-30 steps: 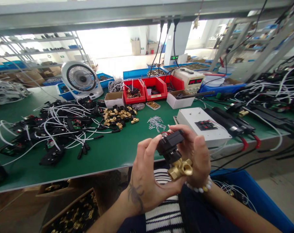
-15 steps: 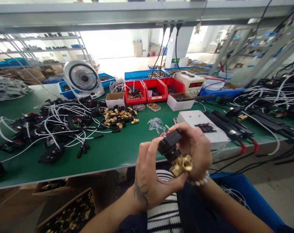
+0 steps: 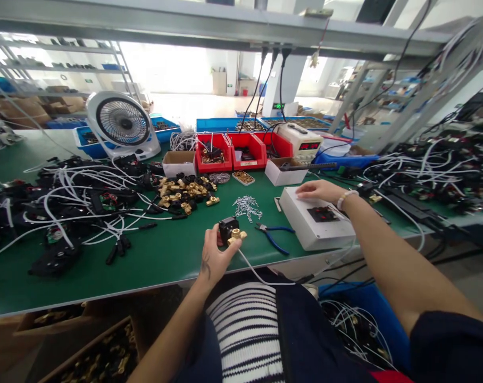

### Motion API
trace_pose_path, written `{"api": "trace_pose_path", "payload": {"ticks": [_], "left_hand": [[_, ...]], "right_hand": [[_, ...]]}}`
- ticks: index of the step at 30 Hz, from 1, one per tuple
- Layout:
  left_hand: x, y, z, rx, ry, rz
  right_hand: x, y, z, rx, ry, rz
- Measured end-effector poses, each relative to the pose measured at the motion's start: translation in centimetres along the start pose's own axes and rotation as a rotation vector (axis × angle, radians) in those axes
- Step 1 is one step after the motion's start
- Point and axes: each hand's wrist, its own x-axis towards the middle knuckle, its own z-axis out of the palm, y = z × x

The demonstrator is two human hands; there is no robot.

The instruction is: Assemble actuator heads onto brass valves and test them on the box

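My left hand (image 3: pixel 217 255) is closed on a motorized brass valve (image 3: pixel 234 235), a brass body with a black actuator housing, held just above the bench's front part. A white cable (image 3: pixel 257 275) hangs from it to a black connector near the bench edge, and a thin lead goes on toward the white box. My right hand (image 3: pixel 319 190) lies with fingers stretched out on the far left of the white control box (image 3: pixel 309 226); its fingertips hide the small switches there. Blue-handled cutting pliers (image 3: pixel 279 240) lie between the valve and the box.
Thin twisted wires (image 3: pixel 247 207) lie beyond the pliers. Brass fittings (image 3: pixel 185 191) and a tangle of cabled black actuators (image 3: pixel 93 202) cover the left. Behind stand red bins (image 3: pixel 247 159), a fan (image 3: pixel 124 125) and a power supply (image 3: pixel 301 143). A blue crate (image 3: pixel 393 324) sits below right.
My right hand has let go of the valve and moved right onto the control box. My left hand has carried the valve left, alone. The pliers and the valve's cable now show.
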Motion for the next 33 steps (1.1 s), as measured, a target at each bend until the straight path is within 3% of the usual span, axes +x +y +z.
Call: {"api": "trace_pose_path", "payload": {"ticks": [3, 7, 10, 15, 18, 25, 29, 33], "left_hand": [[0.0, 0.0, -0.1, -0.004, -0.019, 0.012], [-0.1, 0.2, -0.2, -0.008, -0.026, 0.027], [-0.2, 0.3, -0.2, -0.008, -0.028, 0.039], [-0.3, 0.0, -0.2, 0.004, -0.033, 0.050], [-0.2, -0.3, -0.1, 0.005, -0.032, 0.060], [-0.3, -0.4, 0.1, 0.021, -0.010, 0.083], [-1.0, 0.3, 0.0, 0.059, 0.041, 0.089], [-1.9, 2.5, -0.9, 0.080, 0.038, 0.111]], "right_hand": [[0.9, -0.2, -0.3, -0.084, -0.101, 0.038], [1.8, -2.9, 0.4, -0.234, -0.129, 0.062], [1.9, -5.8, 3.2, -0.296, -0.179, 0.041], [1.6, -9.3, 9.5, -0.333, -0.451, 0.135], [1.9, -10.1, 11.4, -0.318, -0.472, 0.182], [1.1, -10.1, 10.6, -0.012, -0.282, 0.101], [-2.4, -10.3, 9.3, 0.372, -0.188, -0.063], [-7.3, -11.6, 7.7, 0.682, -0.157, -0.199]]}}
